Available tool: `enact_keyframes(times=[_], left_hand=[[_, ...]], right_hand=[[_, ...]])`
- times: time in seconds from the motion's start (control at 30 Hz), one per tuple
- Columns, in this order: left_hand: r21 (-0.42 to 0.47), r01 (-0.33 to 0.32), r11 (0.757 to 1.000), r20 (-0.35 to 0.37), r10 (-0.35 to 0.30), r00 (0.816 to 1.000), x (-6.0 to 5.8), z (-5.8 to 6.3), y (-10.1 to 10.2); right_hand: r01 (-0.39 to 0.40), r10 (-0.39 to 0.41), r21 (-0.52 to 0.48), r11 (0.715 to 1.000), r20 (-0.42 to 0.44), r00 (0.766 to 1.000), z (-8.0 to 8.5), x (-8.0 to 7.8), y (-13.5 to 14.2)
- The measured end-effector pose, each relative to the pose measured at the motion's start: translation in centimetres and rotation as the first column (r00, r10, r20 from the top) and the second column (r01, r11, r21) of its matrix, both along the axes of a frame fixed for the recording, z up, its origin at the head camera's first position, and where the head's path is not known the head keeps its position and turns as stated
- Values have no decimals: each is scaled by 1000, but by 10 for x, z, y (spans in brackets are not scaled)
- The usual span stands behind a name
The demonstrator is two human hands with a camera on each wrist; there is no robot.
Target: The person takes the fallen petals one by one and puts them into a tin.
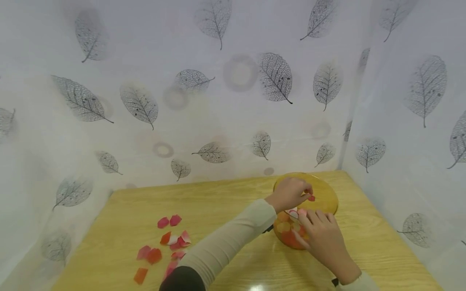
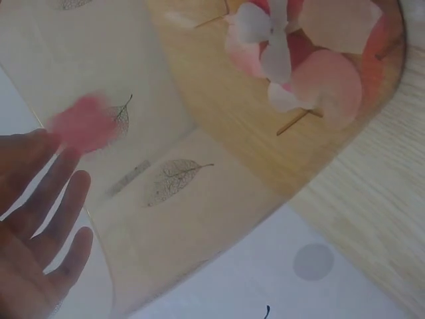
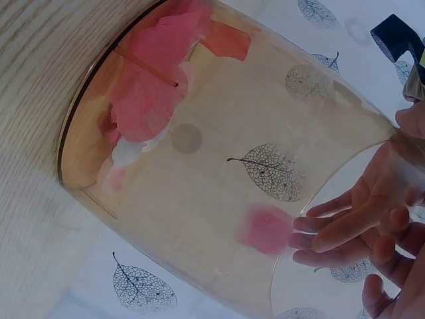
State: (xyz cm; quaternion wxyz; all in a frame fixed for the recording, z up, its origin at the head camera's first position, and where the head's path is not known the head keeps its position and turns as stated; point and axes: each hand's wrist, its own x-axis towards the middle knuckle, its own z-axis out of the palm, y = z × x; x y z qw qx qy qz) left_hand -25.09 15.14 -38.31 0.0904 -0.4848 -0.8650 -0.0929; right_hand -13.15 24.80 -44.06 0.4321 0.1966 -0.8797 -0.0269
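My left hand [image 1: 291,192] pinches a pink petal [image 1: 312,198] over the wide mouth of a see-through amber container [image 1: 325,192]. In the left wrist view that petal [image 2: 83,126] is blurred at the thumb and fingertips, the other fingers reaching out. The container stands upright, with pink, white and orange petals [image 3: 149,86] and thin brown sticks [image 3: 149,66] visible through its wall, down at its base. My right hand [image 1: 324,240] is at the container's near right side, fingers spread and loosely bent close to the rim, overlapping it in the head view.
Loose red, pink, orange and white petals [image 1: 174,220] lie scattered on the wooden table [image 1: 120,218] at the left, some partly behind my left sleeve [image 1: 233,238]. Leaf-printed white sheets [image 1: 233,121] hang around the table's back and sides.
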Motion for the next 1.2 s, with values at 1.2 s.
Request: enact_keyframes(times=[1.2], left_hand=[[267,-41,963,-148,83,985,26,13,-152]], right_hand=[[-11,11,-34,999,16,1000,3,1,-3]])
